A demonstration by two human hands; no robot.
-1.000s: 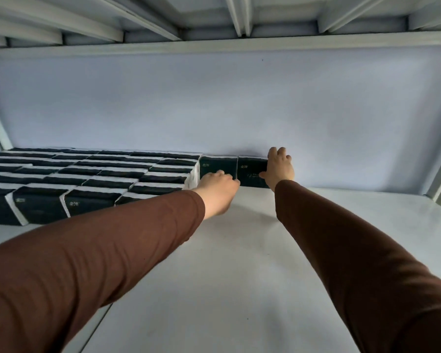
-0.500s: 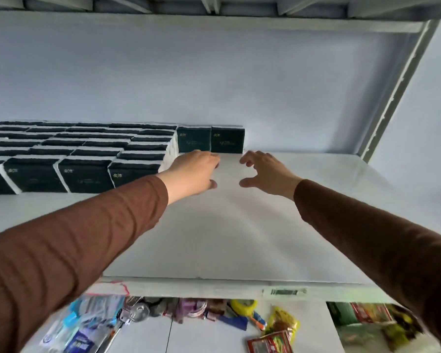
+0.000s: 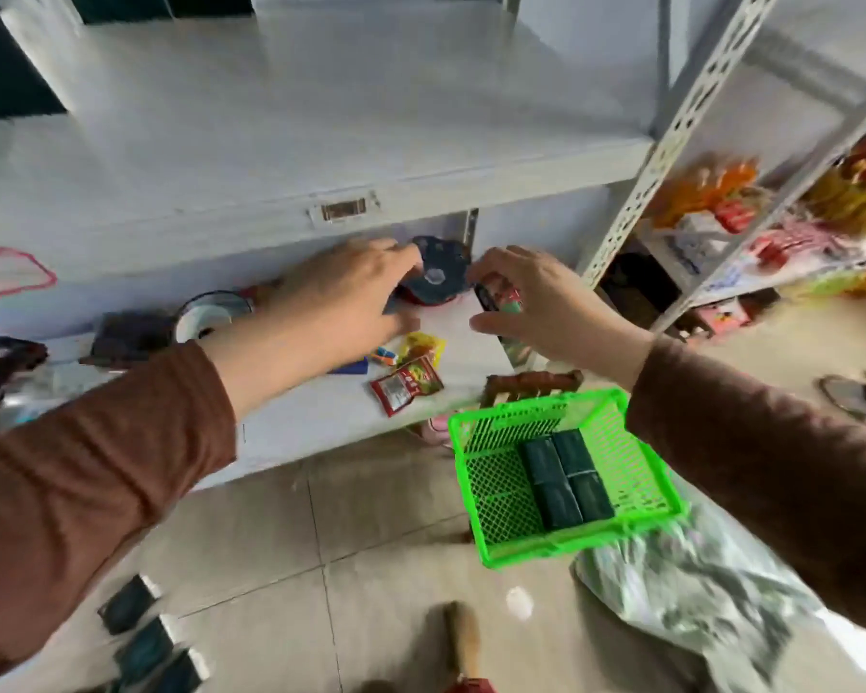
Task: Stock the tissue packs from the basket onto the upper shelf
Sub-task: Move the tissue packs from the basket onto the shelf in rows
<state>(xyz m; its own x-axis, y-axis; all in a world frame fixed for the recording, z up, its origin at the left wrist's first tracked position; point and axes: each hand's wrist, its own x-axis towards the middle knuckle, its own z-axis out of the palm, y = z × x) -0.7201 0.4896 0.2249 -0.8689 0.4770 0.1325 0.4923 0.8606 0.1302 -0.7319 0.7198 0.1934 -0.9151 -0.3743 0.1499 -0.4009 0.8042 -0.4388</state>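
Observation:
A bright green mesh basket (image 3: 501,485) sits low at the right, above the tiled floor, with several dark green tissue packs (image 3: 566,480) lying in it. The white upper shelf (image 3: 321,102) fills the top of the view; stocked dark packs (image 3: 6,77) show at its far left edge. My left hand (image 3: 341,302) and my right hand (image 3: 536,302) hover empty, fingers apart, in front of the lower shelf, above and left of the basket. The view is motion-blurred.
The lower shelf (image 3: 331,407) holds snack sachets (image 3: 406,382), a tape roll (image 3: 211,317) and other small goods. A perforated metal upright (image 3: 671,142) stands right, with a snack-filled rack (image 3: 781,222) beyond. A plastic bag (image 3: 696,577) and several dark packs (image 3: 146,642) lie on the floor.
Both hands have let go of the packs on the upper shelf and drawn back down. My view has tipped downward, bringing the lower shelf, basket and floor into sight.

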